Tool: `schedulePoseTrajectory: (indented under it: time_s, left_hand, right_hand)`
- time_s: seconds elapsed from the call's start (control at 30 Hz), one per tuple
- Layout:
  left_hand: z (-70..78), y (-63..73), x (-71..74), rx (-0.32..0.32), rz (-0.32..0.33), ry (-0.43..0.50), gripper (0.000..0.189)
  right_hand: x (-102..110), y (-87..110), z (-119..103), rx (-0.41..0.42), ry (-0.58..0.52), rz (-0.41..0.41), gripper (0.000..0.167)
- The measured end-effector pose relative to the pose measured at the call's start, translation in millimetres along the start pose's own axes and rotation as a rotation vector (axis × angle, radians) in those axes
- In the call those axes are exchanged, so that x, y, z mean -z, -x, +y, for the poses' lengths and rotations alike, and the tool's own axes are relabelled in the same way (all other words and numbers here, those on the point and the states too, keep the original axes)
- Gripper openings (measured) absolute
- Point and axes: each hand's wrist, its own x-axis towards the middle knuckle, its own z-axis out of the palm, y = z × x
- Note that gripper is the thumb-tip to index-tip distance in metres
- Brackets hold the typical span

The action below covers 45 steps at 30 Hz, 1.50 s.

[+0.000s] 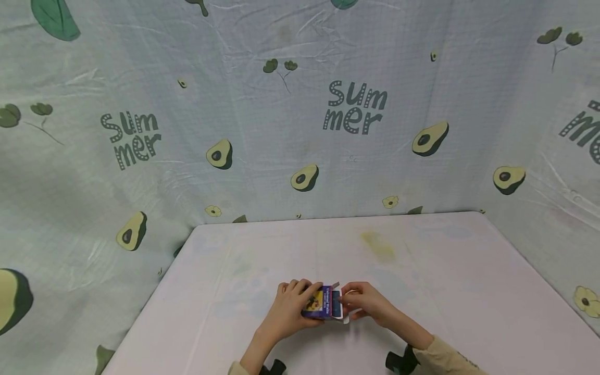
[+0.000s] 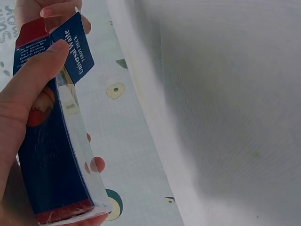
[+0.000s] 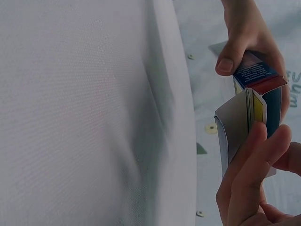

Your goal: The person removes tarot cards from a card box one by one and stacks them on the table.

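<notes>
A small blue and purple tarot deck box (image 1: pixel 324 302) is held above the table, its end flaps unfolded toward the right. My left hand (image 1: pixel 291 304) grips the box round its sides, the thumb lying along the dark blue face (image 2: pixel 51 155) in the left wrist view. At the opened end, my right hand (image 1: pixel 369 303) has its fingers curled against the contents. In the right wrist view a stack of cards (image 3: pixel 258 109) with a yellow face juts from the box mouth, and the right fingers pinch its end. A flap with printed title (image 2: pixel 77 49) stands out beside them.
The white-covered table (image 1: pixel 422 260) spreads around both hands, with a yellowish stain (image 1: pixel 378 246) farther back. Behind it hangs a cloth backdrop (image 1: pixel 262 120) printed with avocados and lettering. Dark wrist-worn devices (image 1: pixel 402 360) sit near the sleeves.
</notes>
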Motion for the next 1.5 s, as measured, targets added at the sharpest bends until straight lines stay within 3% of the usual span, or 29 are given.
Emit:
schedulePoseTrajectory:
  time_s: [0.57, 1.03, 1.5]
  left_hand:
    - [-3.2, 2.2, 0.1, -0.008, -0.011, 0.004, 0.074]
    - [-6.1, 5.2, -0.9, 0.020, -0.034, -0.008, 0.074]
    - [-8.2, 6.0, -1.6, -0.007, -0.003, -0.009, 0.077]
  right_hand:
    - [2, 0.6, 5, -0.028, 0.043, 0.043, 0.030]
    - [10, 5.5, 5, -0.042, 0.083, 0.077, 0.038]
    - [22, 13.9, 6, -0.058, 0.071, 0.080, 0.040]
